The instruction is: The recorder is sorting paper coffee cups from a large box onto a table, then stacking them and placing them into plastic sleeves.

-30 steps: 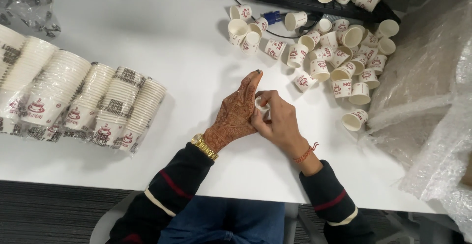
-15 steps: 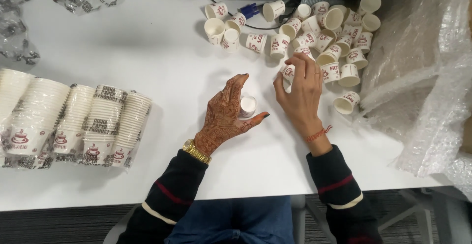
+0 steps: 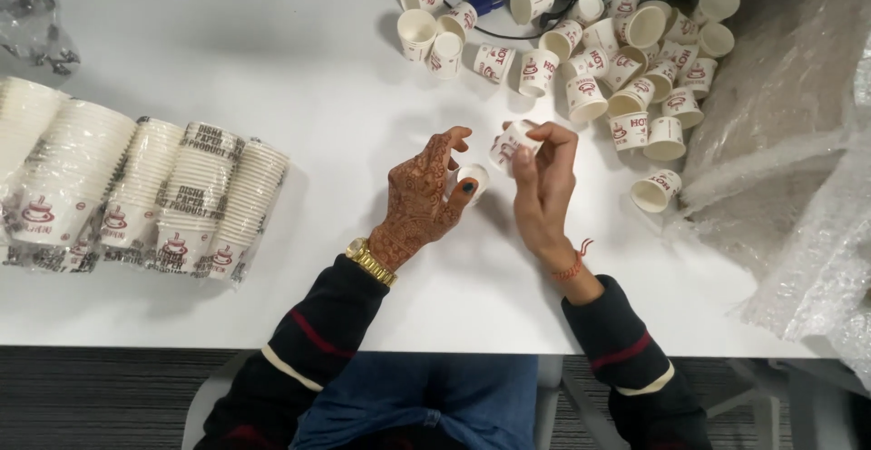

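Observation:
My left hand (image 3: 419,200), patterned with henna and wearing a gold watch, holds a small white paper cup (image 3: 473,180) between thumb and fingers just above the white table (image 3: 299,60). My right hand (image 3: 543,187) grips a second small paper cup (image 3: 512,144) with a red print, tilted on its side, right beside the first cup. Both hands hover near the table's middle, close together. A heap of several loose paper cups (image 3: 626,60) lies behind my right hand.
Wrapped sleeves of stacked paper cups (image 3: 136,196) lie at the left. Crumpled clear plastic sheeting (image 3: 789,160) covers the right side. A blue cable plug (image 3: 485,1) and a dark keyboard edge sit at the back. Empty plastic wrappers (image 3: 32,24) lie at the far left.
My right hand reached to the cup heap, picked up a printed cup and brought it back toward my left hand, which keeps holding its own cup.

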